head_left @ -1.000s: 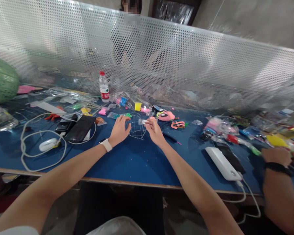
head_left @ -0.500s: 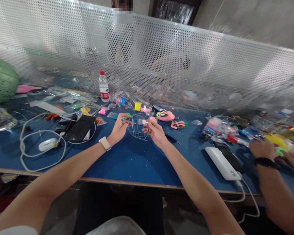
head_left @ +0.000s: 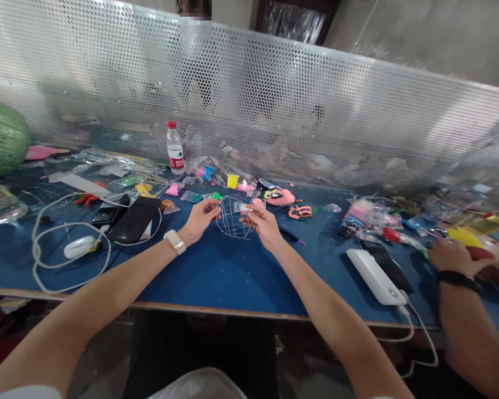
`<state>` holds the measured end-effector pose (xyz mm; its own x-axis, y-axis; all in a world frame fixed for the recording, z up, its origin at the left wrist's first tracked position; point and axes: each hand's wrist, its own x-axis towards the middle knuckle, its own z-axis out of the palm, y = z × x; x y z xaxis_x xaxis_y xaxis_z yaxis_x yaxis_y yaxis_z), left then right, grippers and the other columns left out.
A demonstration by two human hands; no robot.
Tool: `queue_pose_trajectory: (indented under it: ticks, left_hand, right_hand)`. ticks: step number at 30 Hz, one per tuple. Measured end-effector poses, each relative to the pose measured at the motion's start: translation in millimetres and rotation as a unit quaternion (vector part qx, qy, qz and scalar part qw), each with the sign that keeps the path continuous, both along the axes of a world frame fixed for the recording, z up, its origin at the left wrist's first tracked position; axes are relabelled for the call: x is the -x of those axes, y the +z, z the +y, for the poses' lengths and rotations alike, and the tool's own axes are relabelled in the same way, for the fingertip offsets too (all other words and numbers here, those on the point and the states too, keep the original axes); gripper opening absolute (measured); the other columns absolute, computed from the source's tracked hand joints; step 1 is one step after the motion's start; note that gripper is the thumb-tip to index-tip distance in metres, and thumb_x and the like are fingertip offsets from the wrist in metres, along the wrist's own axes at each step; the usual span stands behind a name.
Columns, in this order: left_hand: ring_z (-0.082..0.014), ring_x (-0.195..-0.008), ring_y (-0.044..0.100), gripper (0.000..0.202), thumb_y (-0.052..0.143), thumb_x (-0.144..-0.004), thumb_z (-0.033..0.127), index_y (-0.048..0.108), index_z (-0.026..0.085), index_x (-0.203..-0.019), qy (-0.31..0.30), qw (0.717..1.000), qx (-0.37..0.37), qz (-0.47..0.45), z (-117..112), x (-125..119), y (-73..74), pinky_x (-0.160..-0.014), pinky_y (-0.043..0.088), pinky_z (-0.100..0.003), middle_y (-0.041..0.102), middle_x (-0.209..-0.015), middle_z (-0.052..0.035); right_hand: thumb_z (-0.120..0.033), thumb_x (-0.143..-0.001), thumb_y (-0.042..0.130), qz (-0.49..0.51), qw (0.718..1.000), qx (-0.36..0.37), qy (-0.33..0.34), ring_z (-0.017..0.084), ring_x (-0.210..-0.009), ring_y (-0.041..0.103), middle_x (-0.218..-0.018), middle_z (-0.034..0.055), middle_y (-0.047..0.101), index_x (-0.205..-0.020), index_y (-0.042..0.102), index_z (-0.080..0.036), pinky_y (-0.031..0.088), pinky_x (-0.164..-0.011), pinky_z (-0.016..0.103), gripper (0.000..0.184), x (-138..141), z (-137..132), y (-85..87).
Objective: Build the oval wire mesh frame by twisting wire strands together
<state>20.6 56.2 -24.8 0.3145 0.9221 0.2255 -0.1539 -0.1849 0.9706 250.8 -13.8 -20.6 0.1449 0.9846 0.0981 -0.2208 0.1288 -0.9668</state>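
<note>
Over the middle of the blue table, a round wire frame point(head_left: 234, 226) of thin silvery wires hangs between my two hands. My left hand point(head_left: 198, 221), with a pale watch band on the wrist, pinches its left edge between thumb and fingers. At its right side, my right hand point(head_left: 265, 226) has its fingers closed on the rim. By those fingertips shows a small white piece point(head_left: 244, 208), too small to name. Pink and black modelled clay shapes point(head_left: 279, 196) lie just beyond my right hand.
A water bottle point(head_left: 175, 148) stands before the perforated metal screen point(head_left: 249, 100). Phones and a white cable point(head_left: 39, 260) lie left; a white power bank point(head_left: 374, 277) lies right. A co-worker's hand point(head_left: 451, 256) works at far right. A green basket point(head_left: 4, 133) sits far left.
The wire frame has turned slightly in my hands, and its crossing wires show more as a grid. At far right, the co-worker's hands have shifted and now show something dark red.
</note>
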Motion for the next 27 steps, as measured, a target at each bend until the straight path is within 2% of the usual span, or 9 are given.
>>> queue_pose_trajectory:
  ticks: [4,9,15,19,22,25,27]
  left_hand:
    - [-0.0129,-0.064,0.059,0.028,0.081,-0.087,0.029,0.073,0.017,-0.11,0.032,0.999,-0.01,0.022,-1,1,3.1,-0.062,0.05,-0.028,0.063,-0.072,0.0014]
    - [-0.0112,-0.055,0.052,0.028,0.08,-0.09,0.036,0.071,0.018,-0.108,0.024,0.999,0.001,0.038,-4,1,4.5,-0.054,0.043,-0.027,0.059,-0.068,0.0037]
    - [-0.0126,-0.065,0.061,0.034,0.078,-0.091,0.049,0.071,0.016,-0.084,-0.045,0.997,0.024,0.051,-7,-1,5.9,-0.062,0.051,-0.027,0.063,-0.072,-0.0017]
    - [-0.0146,-0.064,0.064,0.037,0.08,-0.088,0.052,0.07,0.017,-0.081,-0.094,0.994,0.03,0.054,-10,0,8.8,-0.064,0.056,-0.03,0.066,-0.073,-0.0032]
    - [-0.014,-0.062,0.063,0.038,0.079,-0.089,0.052,0.067,0.018,-0.079,-0.094,0.994,0.023,0.052,-10,1,9.0,-0.062,0.055,-0.029,0.064,-0.07,-0.0017]
    - [-0.0124,-0.058,0.06,0.035,0.079,-0.092,0.048,0.063,0.019,-0.08,-0.064,0.997,0.015,0.044,-8,1,8.0,-0.06,0.051,-0.027,0.06,-0.067,0.0019]
    - [-0.0133,-0.061,0.064,0.034,0.078,-0.094,0.048,0.06,0.02,-0.084,-0.05,0.998,0.015,0.035,-8,1,7.8,-0.061,0.052,-0.027,0.062,-0.071,0.0019]
  right_hand:
    - [-0.042,-0.07,0.098,-0.013,1.0,0.012,-0.005,0.024,-0.081,0.082,-0.097,0.0048,0.085,-0.109,0.077,-0.023,0.066,-0.081,0.04,0.048,1,1,-1.8]
    - [-0.041,-0.069,0.097,-0.011,1.0,0.012,-0.015,0.022,-0.078,0.081,-0.097,0.0045,0.084,-0.107,0.076,-0.023,0.066,-0.077,0.038,0.047,3,1,0.1]
    - [-0.04,-0.069,0.095,0.006,0.999,0.009,-0.04,0.02,-0.074,0.079,-0.094,0.0029,0.083,-0.105,0.074,-0.022,0.063,-0.067,0.032,0.046,-1,1,2.4]
    - [-0.039,-0.068,0.095,0.018,0.998,0.01,-0.051,0.018,-0.07,0.077,-0.091,0.0017,0.082,-0.102,0.072,-0.023,0.061,-0.064,0.03,0.044,-3,1,3.7]
    - [-0.039,-0.069,0.094,0.023,0.998,0.011,-0.052,0.018,-0.069,0.077,-0.088,0.0013,0.081,-0.101,0.07,-0.023,0.062,-0.064,0.03,0.043,-2,2,3.9]
    - [-0.039,-0.069,0.094,0.021,0.998,0.012,-0.049,0.018,-0.069,0.077,-0.085,0.0015,0.08,-0.1,0.069,-0.022,0.064,-0.067,0.032,0.043,0,2,3.4]
    - [-0.038,-0.069,0.095,0.017,0.999,0.012,-0.049,0.018,-0.069,0.077,-0.082,0.0015,0.079,-0.098,0.071,-0.021,0.065,-0.07,0.033,0.041,1,2,3.0]
